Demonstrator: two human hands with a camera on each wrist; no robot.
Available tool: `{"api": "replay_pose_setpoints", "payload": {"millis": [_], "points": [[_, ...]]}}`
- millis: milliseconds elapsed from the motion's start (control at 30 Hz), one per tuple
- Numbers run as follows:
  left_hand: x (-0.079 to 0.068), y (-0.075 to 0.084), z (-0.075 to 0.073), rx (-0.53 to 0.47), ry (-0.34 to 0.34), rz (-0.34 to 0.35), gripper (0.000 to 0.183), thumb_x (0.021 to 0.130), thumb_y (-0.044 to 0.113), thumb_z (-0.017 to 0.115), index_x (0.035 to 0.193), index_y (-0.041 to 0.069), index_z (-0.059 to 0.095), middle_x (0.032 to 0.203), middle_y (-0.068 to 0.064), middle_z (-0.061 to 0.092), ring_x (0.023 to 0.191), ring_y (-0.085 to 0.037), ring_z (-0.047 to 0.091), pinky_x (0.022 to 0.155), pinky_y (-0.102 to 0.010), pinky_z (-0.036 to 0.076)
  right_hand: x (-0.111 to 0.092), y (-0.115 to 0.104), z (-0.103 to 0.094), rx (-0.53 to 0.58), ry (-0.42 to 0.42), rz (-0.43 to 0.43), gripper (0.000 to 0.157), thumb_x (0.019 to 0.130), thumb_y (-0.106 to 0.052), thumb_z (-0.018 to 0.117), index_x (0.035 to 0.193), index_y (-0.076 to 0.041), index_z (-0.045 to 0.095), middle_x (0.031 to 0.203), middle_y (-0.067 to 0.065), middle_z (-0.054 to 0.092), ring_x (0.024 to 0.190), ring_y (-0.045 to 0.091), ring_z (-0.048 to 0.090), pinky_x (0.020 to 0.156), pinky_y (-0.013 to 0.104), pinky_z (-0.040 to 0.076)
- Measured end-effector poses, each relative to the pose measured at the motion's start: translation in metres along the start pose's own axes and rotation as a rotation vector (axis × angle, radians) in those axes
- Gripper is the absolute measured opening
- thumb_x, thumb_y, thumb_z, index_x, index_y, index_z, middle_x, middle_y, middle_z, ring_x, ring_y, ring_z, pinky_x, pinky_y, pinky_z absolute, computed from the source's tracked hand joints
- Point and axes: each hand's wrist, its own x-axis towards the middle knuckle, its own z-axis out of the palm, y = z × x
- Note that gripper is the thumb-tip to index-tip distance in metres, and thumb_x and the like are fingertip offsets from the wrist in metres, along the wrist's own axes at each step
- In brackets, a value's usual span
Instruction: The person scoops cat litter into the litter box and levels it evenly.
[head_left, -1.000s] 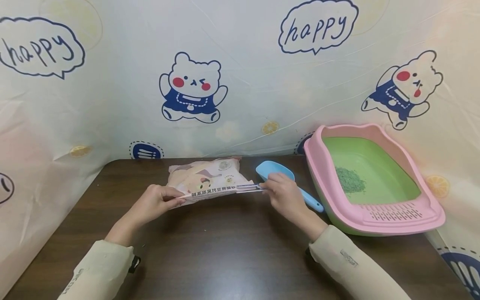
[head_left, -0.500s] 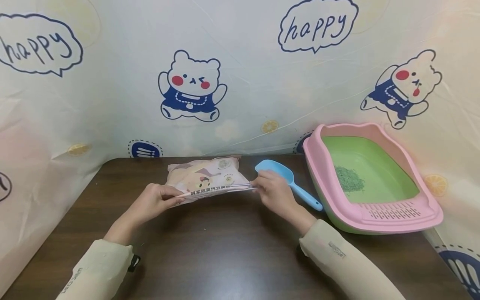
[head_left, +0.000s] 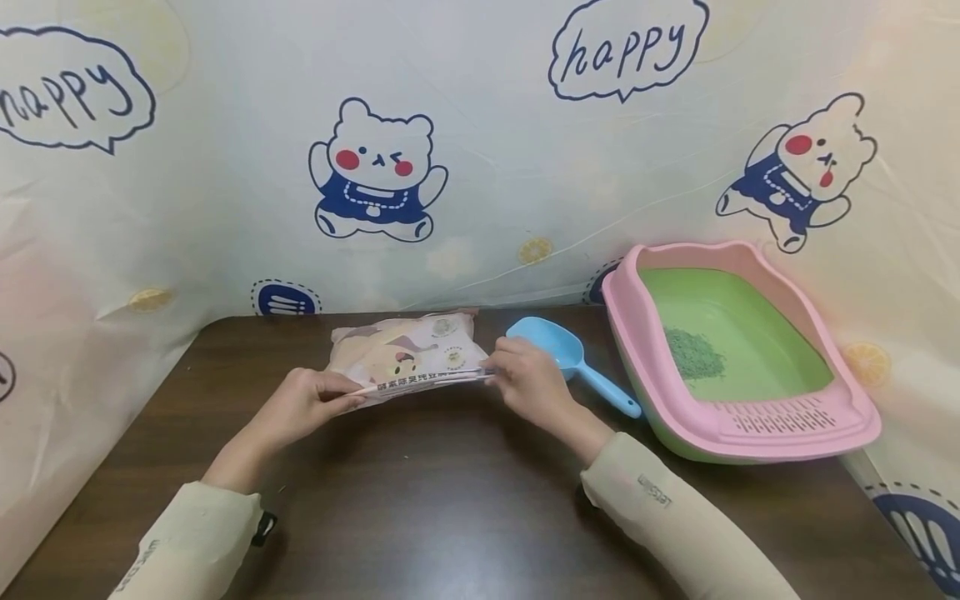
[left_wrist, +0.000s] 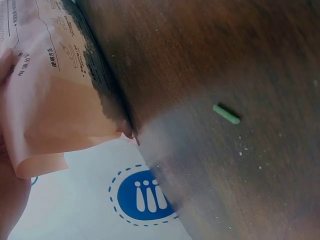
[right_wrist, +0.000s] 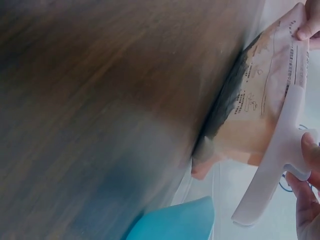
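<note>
A pink cat litter bag (head_left: 390, 346) lies at the back of the table, its near edge folded and raised. My left hand (head_left: 303, 404) pinches the left end of that fold; in the left wrist view the hand is partly cut off beside the bag (left_wrist: 60, 110). Toward the right end, my right hand (head_left: 528, 379) holds a long white bag clip (right_wrist: 270, 165) by its small tab, between thumb and fingers. The clip lies along the bag's folded edge, with one end sticking out past the bag. Its inner side is hidden.
A blue scoop (head_left: 551, 340) lies just behind my right hand. To the right stands a pink-rimmed green litter box (head_left: 750, 333) with some green litter (head_left: 693, 354) inside. One green pellet (left_wrist: 226, 114) lies on the brown table (head_left: 420, 517), near crumbs. A printed sheet hangs behind.
My right hand has moved left with the clip, which now covers more of the folded edge. My left hand keeps its pinch on the bag. The head view has shifted slightly.
</note>
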Motion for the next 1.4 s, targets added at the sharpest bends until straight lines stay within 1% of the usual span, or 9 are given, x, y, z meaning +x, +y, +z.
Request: {"api": "replay_pose_setpoints", "payload": {"millis": [167,433,700,867,967,1100,1267,1400], "points": [[-0.001,-0.002,0.001,0.0,-0.01,-0.004,0.013,0.085,0.013,0.077,0.097,0.01,0.081,0.094,-0.005,0.078,0.072,-0.011,0.056,0.062,-0.021,0.048,0.003,-0.002,0.002,-0.01,-0.019,0.009,0.018,0.075,-0.005,0.084,0.092,-0.011,0.078,0.074,-0.003,0.058,0.069,0.012,0.05,0.062,0.023,0.044],[-0.001,-0.001,0.001,0.005,0.008,0.012,0.013,0.084,0.012,0.078,0.097,0.01,0.081,0.094,-0.005,0.078,0.071,-0.009,0.056,0.062,-0.021,0.049,0.009,-0.008,0.003,-0.015,-0.051,0.013,0.019,0.077,-0.009,0.083,0.096,-0.011,0.079,0.074,-0.003,0.058,0.068,0.011,0.048,0.061,0.022,0.041],[-0.002,0.0,0.002,0.004,0.01,0.012,0.013,0.084,0.012,0.078,0.096,0.011,0.081,0.093,-0.005,0.078,0.07,-0.009,0.056,0.061,-0.021,0.048,0.013,-0.012,0.006,0.012,-0.066,-0.011,0.02,0.078,-0.008,0.082,0.097,-0.01,0.079,0.078,-0.002,0.062,0.073,0.014,0.053,0.066,0.025,0.046],[-0.002,-0.001,0.002,0.003,0.013,0.003,0.013,0.084,0.013,0.078,0.096,0.011,0.081,0.093,-0.005,0.078,0.07,-0.009,0.056,0.061,-0.021,0.048,0.015,-0.013,0.009,0.013,-0.087,0.004,0.02,0.078,-0.01,0.082,0.098,-0.012,0.078,0.079,-0.003,0.06,0.073,0.013,0.051,0.065,0.025,0.044],[-0.002,0.0,0.001,0.004,0.021,0.01,0.012,0.083,0.012,0.078,0.095,0.01,0.081,0.093,-0.005,0.078,0.07,-0.009,0.055,0.061,-0.021,0.047,0.017,-0.014,0.01,0.01,-0.091,0.009,0.02,0.079,-0.01,0.082,0.098,-0.012,0.078,0.079,-0.003,0.06,0.073,0.012,0.051,0.065,0.025,0.044],[-0.002,0.002,-0.002,0.002,0.031,0.017,0.013,0.083,0.013,0.079,0.095,0.01,0.081,0.093,-0.007,0.078,0.071,-0.009,0.055,0.061,-0.02,0.047,0.019,-0.016,0.011,0.021,-0.091,0.017,0.02,0.079,-0.01,0.081,0.099,-0.012,0.078,0.083,-0.002,0.064,0.075,0.013,0.053,0.067,0.026,0.046],[-0.002,0.003,-0.003,0.0,0.027,0.006,0.013,0.083,0.012,0.079,0.095,0.009,0.081,0.094,-0.007,0.078,0.071,-0.009,0.055,0.061,-0.02,0.047,0.022,-0.022,0.012,0.044,-0.136,0.046,0.021,0.082,-0.011,0.08,0.102,-0.012,0.077,0.093,-0.001,0.069,0.081,0.013,0.057,0.073,0.027,0.05],[-0.002,0.003,-0.002,0.0,0.022,0.013,0.013,0.083,0.012,0.079,0.095,0.01,0.081,0.094,-0.007,0.078,0.071,-0.01,0.056,0.062,-0.021,0.048,0.024,-0.026,0.013,0.05,-0.168,0.047,0.019,0.083,-0.012,0.078,0.103,-0.013,0.077,0.091,-0.002,0.067,0.082,0.013,0.056,0.073,0.026,0.05]]}}
